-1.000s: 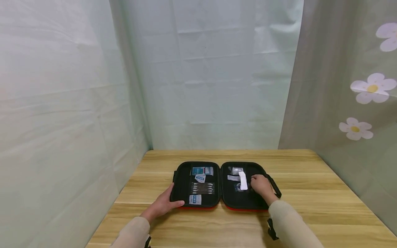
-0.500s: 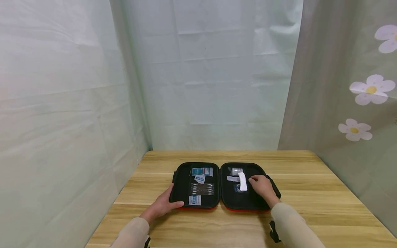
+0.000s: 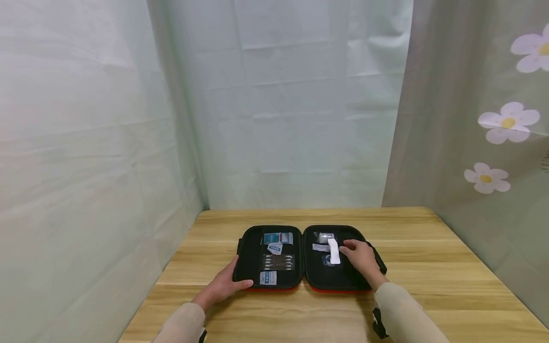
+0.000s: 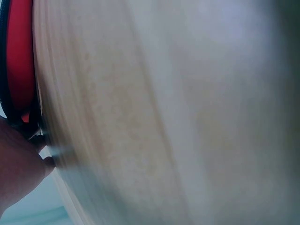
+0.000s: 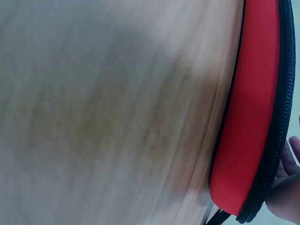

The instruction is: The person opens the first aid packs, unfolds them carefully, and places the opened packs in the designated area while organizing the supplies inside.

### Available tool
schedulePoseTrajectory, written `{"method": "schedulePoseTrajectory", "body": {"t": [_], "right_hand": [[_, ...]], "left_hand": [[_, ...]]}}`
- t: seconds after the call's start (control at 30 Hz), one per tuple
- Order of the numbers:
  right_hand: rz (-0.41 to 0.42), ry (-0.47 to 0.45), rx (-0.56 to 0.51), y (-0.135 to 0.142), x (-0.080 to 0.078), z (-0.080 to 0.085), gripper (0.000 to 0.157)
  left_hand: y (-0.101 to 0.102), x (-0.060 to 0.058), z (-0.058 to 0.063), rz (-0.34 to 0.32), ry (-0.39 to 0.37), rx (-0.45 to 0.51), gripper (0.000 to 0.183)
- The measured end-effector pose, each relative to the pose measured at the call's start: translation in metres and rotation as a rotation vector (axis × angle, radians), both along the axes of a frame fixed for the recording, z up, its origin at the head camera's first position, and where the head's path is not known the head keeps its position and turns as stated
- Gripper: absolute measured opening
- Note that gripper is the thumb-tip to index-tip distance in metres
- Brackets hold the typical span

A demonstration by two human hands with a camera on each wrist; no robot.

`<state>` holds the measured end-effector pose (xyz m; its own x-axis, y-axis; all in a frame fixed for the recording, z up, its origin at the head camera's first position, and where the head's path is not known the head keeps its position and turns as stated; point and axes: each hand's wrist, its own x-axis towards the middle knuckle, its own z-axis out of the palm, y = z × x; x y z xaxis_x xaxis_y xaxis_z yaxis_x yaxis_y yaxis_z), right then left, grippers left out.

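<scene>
An unzipped case (image 3: 246,264) lies spread flat, black inside and red outside (image 5: 248,108). My left hand (image 3: 223,286) holds its front left corner, thumb along the front rim and fingers at the left side. Over the right half, my right hand (image 3: 361,259) has bent fingers, with thumb and index tips apart right beside a white strip (image 3: 334,251). Around that strip lie a clear-wrapped white roll (image 3: 326,237), a flat white packet (image 3: 320,247) and a small clear packet (image 3: 328,261). In the right wrist view, the case wall partly hides my right fingers (image 5: 287,161).
The left half holds a clear packet of white-tipped swabs (image 3: 279,262), a teal-and-white packet (image 3: 278,238) and small blue-and-white sachets (image 3: 268,277). A black carry handle (image 3: 379,259) sticks out at the right. Pale curtains (image 3: 300,143) surround the wooden table (image 3: 326,319).
My right hand has slid left over the right half toward the white strip, its thumb and index coming apart. The left hand stays at the corner of the case; the view has shifted slightly.
</scene>
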<state>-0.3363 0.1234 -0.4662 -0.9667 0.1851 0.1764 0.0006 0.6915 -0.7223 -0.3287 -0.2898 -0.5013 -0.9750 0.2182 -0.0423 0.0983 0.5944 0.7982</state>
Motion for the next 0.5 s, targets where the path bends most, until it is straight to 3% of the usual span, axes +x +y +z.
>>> {"method": "schedulePoseTrajectory", "body": {"t": [0.5], "right_hand": [[-0.018,0.069,-0.110,-0.008,0.010,-0.013,0.035]], "left_hand": [[-0.002,-0.002,-0.001,-0.024,0.010,0.021,0.104]]}}
